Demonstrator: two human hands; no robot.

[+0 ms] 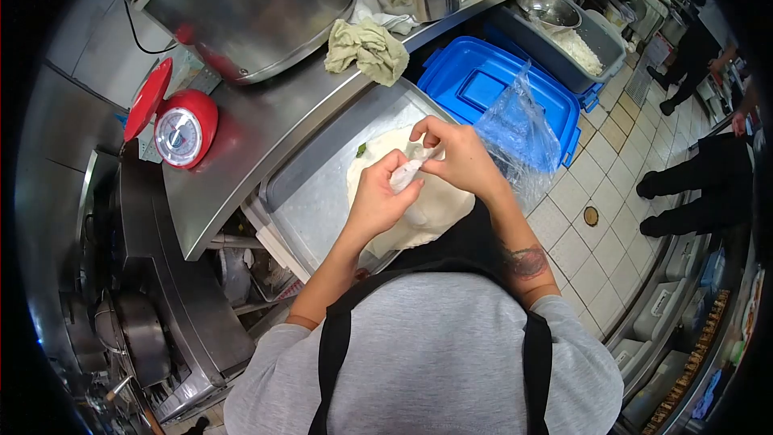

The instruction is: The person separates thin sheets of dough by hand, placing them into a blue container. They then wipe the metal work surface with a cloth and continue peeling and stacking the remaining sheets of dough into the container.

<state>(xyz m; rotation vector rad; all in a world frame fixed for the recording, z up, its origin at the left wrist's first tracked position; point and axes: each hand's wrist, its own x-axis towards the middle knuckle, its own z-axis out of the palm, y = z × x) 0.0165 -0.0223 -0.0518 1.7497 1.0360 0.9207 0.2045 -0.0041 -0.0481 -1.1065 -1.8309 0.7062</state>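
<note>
Both hands meet over a metal tray (302, 209) in the middle of the view. My left hand (382, 197) is closed around a small white piece (405, 175), too small to identify, pinched between thumb and fingers. Touching the same piece from the right is my right hand (457, 153), its thumb and fingertips bent together on it. Beneath them lies a flat, pale, dough-like sheet (439, 213) on the tray, partly hidden by my hands. A small green bit (361, 150) shows at the sheet's upper left edge.
A red scale (187, 133) and a crumpled cloth (366, 50) sit on the steel counter (250, 125). Right of the tray are a blue lid (491, 80) with clear plastic (527, 141) and a grey bin (592, 36). People in dark trousers (704, 185) stand at the far right.
</note>
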